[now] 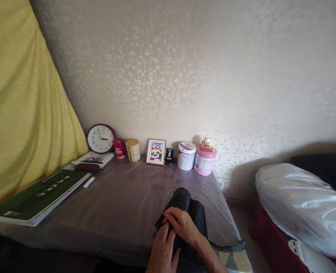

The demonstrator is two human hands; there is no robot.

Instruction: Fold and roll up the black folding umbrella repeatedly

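Observation:
A black, thin, slightly shiny folded fabric item (197, 216) lies near the front right of the table; its exact kind does not show. My left hand (163, 248) comes in from the bottom edge, with its fingers closed on the left part of the black fabric. My right hand (183, 225) rests over the same fabric from the right, fingers curled down and meeting the left fingertips. The place where the fingers grip is partly hidden under the right hand. The fabric's far end is rolled or bunched beyond the hands.
The table (122, 204) has a grey cover. Along the wall stand a clock (101, 138), a red tin (119, 148), a yellow tin (133, 150), a panda picture (156, 151), a white tub (186, 156) and a pink tub (205, 163). Left lies a green book (39, 193); right, a plastic bag (304, 204).

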